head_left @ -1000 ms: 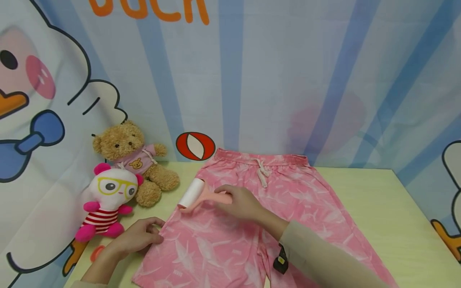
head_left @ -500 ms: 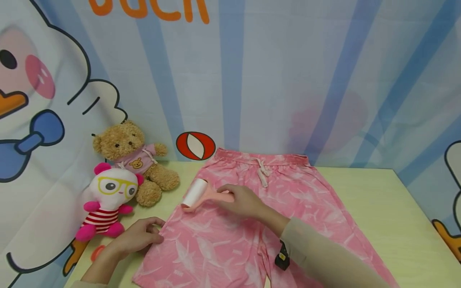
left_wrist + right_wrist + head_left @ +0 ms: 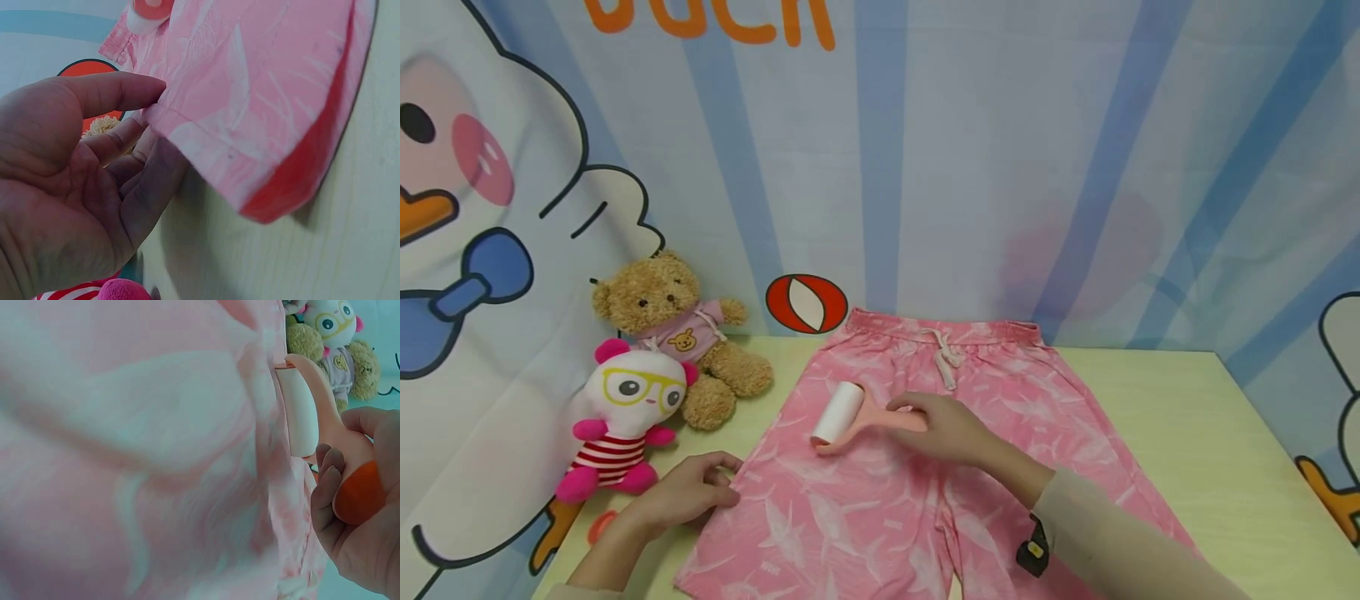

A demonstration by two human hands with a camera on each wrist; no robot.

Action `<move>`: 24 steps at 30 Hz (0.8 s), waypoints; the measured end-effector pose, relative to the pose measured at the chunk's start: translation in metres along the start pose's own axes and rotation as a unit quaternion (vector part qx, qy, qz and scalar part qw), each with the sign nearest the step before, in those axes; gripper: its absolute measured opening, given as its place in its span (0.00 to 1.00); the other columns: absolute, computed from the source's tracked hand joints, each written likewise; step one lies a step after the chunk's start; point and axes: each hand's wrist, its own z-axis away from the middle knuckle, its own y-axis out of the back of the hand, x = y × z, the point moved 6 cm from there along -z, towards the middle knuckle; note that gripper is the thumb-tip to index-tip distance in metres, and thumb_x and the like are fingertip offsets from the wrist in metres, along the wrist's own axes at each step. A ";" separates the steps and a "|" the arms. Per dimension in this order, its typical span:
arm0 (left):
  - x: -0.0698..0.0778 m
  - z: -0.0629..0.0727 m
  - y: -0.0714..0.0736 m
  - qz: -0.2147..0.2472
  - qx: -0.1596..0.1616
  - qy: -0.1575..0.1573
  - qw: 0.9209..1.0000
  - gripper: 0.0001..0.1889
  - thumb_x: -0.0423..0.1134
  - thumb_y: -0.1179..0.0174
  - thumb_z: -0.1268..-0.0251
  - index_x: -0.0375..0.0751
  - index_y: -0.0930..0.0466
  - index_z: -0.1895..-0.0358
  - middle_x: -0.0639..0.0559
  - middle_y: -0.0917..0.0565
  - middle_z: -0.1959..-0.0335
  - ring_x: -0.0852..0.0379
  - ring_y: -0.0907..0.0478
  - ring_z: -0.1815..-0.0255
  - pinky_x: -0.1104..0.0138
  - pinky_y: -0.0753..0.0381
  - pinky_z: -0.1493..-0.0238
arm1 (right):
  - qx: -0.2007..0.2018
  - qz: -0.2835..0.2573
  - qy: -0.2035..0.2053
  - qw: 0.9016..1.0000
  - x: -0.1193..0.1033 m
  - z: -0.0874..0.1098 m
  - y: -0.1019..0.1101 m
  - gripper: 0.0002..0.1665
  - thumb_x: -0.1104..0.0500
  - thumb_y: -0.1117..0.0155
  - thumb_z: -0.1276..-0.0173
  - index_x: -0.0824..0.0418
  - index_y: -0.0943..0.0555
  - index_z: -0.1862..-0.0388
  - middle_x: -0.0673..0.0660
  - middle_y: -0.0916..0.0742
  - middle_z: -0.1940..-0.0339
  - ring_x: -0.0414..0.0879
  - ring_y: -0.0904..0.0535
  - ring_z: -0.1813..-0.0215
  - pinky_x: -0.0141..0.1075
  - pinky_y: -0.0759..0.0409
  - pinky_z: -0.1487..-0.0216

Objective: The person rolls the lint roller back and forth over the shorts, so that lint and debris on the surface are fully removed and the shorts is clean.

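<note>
Pink shorts (image 3: pixel 820 517) with a pale leaf-like print lie spread on the table, waistband at the back. My right hand (image 3: pixel 946 427) grips the peach handle of a lint roller (image 3: pixel 838 414), whose white roll lies against the upper part of the left-hand leg. In the right wrist view, fingers curl round the lint roller's handle (image 3: pixel 359 494), which has an orange end. At the outer side edge of that leg, my left hand (image 3: pixel 688 492) pinches the fabric between thumb and fingers. The left wrist view has the pinched edge of the shorts (image 3: pixel 212 125) lifted slightly off the table.
A brown teddy bear (image 3: pixel 688 333) and a pink-and-white plush toy (image 3: pixel 628 417) sit at the left, beyond my left hand. A small orange-red object (image 3: pixel 601 527) is partly hidden by my left wrist. A printed cloth backdrop (image 3: pixel 970 167) rises behind the pale table (image 3: pixel 1225 450).
My right hand has moved the lint roller to the right, from the outer edge of the leg further in across the fabric. My left hand has stayed in place.
</note>
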 end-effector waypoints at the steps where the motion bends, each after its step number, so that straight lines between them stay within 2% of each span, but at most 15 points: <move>1: 0.000 0.000 0.000 0.000 0.000 0.000 1.000 0.23 0.31 0.35 0.35 0.26 0.27 0.39 0.46 0.20 0.66 0.54 0.20 0.69 0.64 0.20 0.69 | -0.002 -0.003 0.000 1.000 0.003 0.004 0.003 0.19 0.43 0.29 0.30 0.43 0.15 0.42 0.44 0.13 0.51 0.41 0.20 0.58 0.44 0.22 0.53; 5: 0.000 -0.001 0.001 -0.002 0.000 -0.003 1.000 0.23 0.30 0.35 0.35 0.25 0.27 0.39 0.46 0.20 0.65 0.54 0.20 0.69 0.64 0.20 0.69 | -0.007 -0.005 0.003 1.000 0.013 0.020 0.015 0.22 0.40 0.30 0.29 0.44 0.16 0.39 0.45 0.13 0.48 0.40 0.18 0.54 0.45 0.22 0.51; 14: 0.000 0.000 0.001 -0.002 0.001 0.002 1.000 0.23 0.30 0.36 0.34 0.25 0.27 0.38 0.46 0.20 0.65 0.54 0.20 0.69 0.63 0.19 0.70 | -0.014 -0.007 -0.002 1.000 0.037 0.051 0.039 0.21 0.41 0.30 0.29 0.42 0.16 0.40 0.43 0.13 0.53 0.41 0.19 0.60 0.41 0.22 0.57; 24: -0.001 0.000 0.001 -0.003 0.004 0.006 1.000 0.23 0.31 0.35 0.35 0.26 0.27 0.39 0.45 0.20 0.65 0.54 0.19 0.68 0.63 0.19 0.69 | -0.011 -0.007 -0.008 1.000 0.058 0.078 0.061 0.19 0.41 0.29 0.29 0.38 0.16 0.41 0.41 0.13 0.53 0.41 0.19 0.61 0.38 0.21 0.57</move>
